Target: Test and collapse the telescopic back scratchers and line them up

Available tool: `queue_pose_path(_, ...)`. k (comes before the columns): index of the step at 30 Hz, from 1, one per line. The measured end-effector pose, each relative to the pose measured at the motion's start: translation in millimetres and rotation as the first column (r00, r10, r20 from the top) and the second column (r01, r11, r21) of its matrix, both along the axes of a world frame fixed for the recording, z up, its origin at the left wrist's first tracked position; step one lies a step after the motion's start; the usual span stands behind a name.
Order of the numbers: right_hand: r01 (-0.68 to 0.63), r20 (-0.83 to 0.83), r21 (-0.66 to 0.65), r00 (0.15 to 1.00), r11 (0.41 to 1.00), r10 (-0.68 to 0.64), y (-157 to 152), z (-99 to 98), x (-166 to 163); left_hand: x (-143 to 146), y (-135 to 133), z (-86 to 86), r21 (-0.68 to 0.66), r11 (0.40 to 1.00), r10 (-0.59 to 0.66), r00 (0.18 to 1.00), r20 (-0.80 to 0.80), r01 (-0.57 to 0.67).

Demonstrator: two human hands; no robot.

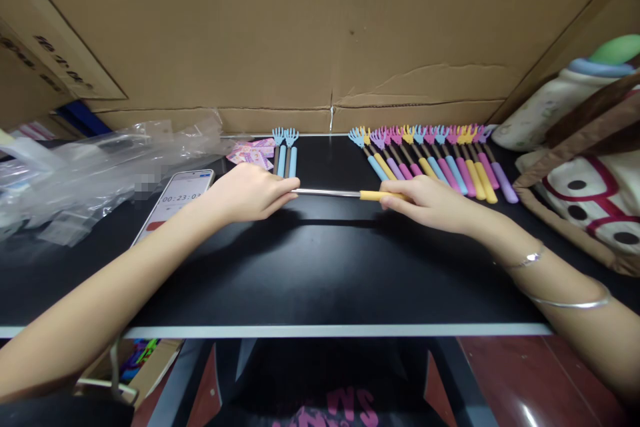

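Both hands hold one telescopic back scratcher (333, 193) level above the black table (310, 267). My left hand (250, 192) is closed round its head end, which is hidden in the fingers. My right hand (430, 202) grips the yellow handle. The bare metal rod is stretched out between the hands. Behind my right hand lies a row of several scratchers (435, 160) with blue, yellow, purple and pink handles. Two blue scratchers (286, 150) lie side by side behind my left hand.
A phone (175, 203) showing a timer lies left of my left hand. Clear plastic bags (95, 167) are heaped at the far left, pink packets (253, 153) near the blue pair. A cardboard wall (320, 33) backs the table. A cloth bag (585, 187) stands right.
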State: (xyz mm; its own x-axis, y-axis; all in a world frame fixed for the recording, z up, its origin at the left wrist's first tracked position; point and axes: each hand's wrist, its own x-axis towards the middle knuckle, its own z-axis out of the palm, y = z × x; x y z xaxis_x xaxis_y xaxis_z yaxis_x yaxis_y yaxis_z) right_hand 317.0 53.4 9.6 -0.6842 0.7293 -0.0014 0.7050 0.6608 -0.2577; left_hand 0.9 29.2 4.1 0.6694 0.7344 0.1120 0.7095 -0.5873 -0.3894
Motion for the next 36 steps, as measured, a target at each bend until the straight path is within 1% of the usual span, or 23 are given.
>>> queue_pose_path(4, 0.015, 0.017, 0.046, 1.0, 0.999, -0.016, 0.6, -0.6, 1.5, 2.8, -1.2, 0.8, 0.004, 1.0, 0.016, 0.999, -0.032, -0.016)
queue_pose_path(12, -0.003, 0.024, 0.158, 1.0, 0.987, -0.001, 2.0, -5.3, 3.1, 4.3, -1.6, 0.2, -0.015, 1.0, 0.022, 0.999, -0.048, -0.022)
queue_pose_path(15, -0.013, 0.024, 0.229, 1.0, 0.973, 0.007, 3.4, -8.1, 4.6, 3.8, -0.8, -0.7, -0.018, 1.0, 0.017, 0.999, -0.042, -0.018)
queue_pose_path(19, -0.027, 0.05, 0.329, 0.999, 0.944, 0.011, 4.7, -11.0, 5.8, 4.0, -0.2, -1.1, -0.059, 0.998, 0.033, 0.999, -0.012, -0.033)
queue_pose_path(22, -0.038, 0.073, 0.38, 0.997, 0.924, 0.011, 4.6, -12.4, 5.5, 4.4, -0.2, -1.2, -0.068, 0.996, 0.049, 0.998, -0.04, -0.052)
queue_pose_path(29, -0.048, 0.097, 0.433, 0.995, 0.9, 0.007, 3.4, -12.9, 4.6, 5.4, -0.6, -0.5, -0.104, 0.992, 0.059, 0.996, -0.062, -0.065)
queue_pose_path(36, -0.054, 0.108, 0.439, 0.994, 0.897, 0.007, 2.4, -13.8, 4.0, 6.6, -1.1, -0.6, -0.147, 0.987, 0.058, 0.997, -0.044, -0.064)
